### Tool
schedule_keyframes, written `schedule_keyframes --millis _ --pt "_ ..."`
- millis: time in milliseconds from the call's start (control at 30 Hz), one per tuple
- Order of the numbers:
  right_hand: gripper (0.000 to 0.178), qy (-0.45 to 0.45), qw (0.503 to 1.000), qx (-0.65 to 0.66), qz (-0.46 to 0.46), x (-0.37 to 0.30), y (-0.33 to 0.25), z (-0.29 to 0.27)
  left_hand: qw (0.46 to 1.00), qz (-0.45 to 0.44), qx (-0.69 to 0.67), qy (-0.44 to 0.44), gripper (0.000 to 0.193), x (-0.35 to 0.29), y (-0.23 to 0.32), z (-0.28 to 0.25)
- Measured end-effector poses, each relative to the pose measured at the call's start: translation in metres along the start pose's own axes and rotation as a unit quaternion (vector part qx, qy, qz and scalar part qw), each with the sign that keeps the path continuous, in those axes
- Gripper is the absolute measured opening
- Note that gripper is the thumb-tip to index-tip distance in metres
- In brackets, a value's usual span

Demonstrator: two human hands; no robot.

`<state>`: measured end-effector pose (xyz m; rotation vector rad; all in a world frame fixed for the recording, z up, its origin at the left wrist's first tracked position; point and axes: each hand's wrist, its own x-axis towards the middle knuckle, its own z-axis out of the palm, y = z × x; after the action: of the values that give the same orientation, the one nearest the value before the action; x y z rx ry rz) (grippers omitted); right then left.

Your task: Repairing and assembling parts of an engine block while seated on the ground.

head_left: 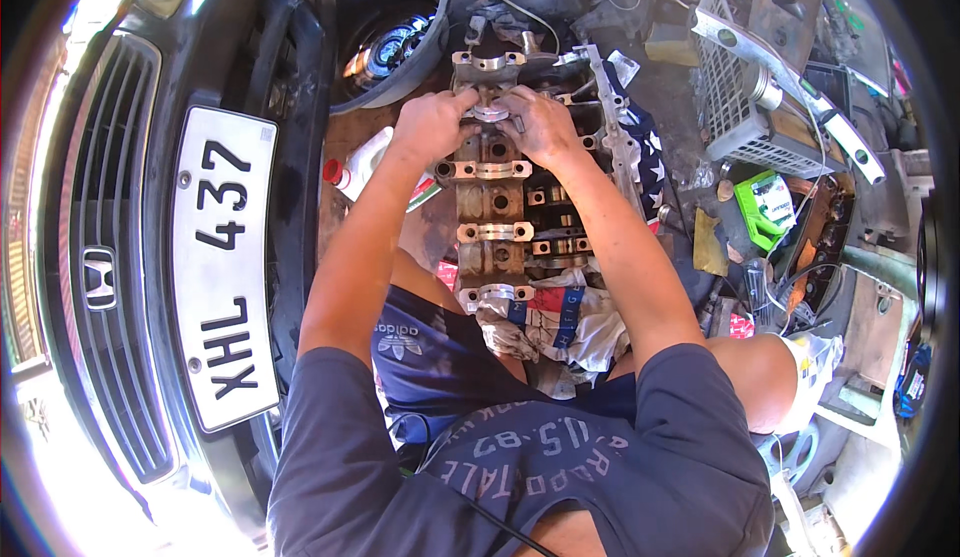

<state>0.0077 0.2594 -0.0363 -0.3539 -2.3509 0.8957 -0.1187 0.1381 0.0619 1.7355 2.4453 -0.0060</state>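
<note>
- Bearing shell sits at 12 o'clock on my feed, curved and silvery, over the upper part of the engine block.
- I've got the left hand at the shell's 9 o'clock end, fingers curled, thumb and forefinger pinching it.
- Right hand mirrors that at its 3 o'clock end, also a pinch.
- Black basin with shiny parts in it at 11, red-capped white bottle between 10 and 11.
- Grey crate at 2, bright green bottle near 3, car's licence plate at 9.
</note>
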Motion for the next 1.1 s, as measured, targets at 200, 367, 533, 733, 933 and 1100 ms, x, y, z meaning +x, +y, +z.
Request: schedule_keyframes --millis 200,367,533,733,933,1100 --pt "0.025 0.002 1.000 0.000 -0.006 -0.001 -0.003 0.000 0.984 0.116 0.085 0.108 0.034 0.005 -0.007 0.011" --pt "0.020 0.024 1.000 0.001 0.006 -0.004 -0.007 -0.001 0.986 0.117 -0.050 0.104 0.032 0.008 -0.010 0.022" --pt "0.021 0.027 1.000 0.002 -0.014 0.001 -0.005 0.000 0.978 0.149 -0.061 0.129 0.030 0.008 -0.011 0.019" --pt "0.021 -0.020 0.998 0.030 0.042 0.001 -0.008 -0.010 0.986 0.119 -0.043 0.105 0.027 0.007 -0.007 0.017" --pt "0.019 -0.030 0.995 0.020 0.095 0.004 -0.017 -0.008 0.990 0.076 -0.056 0.106 0.021 0.011 0.001 0.022" --pt "0.019 -0.031 0.994 0.018 0.104 0.006 -0.023 -0.009 0.988 0.051 -0.071 0.130 0.020 0.012 -0.002 0.024"
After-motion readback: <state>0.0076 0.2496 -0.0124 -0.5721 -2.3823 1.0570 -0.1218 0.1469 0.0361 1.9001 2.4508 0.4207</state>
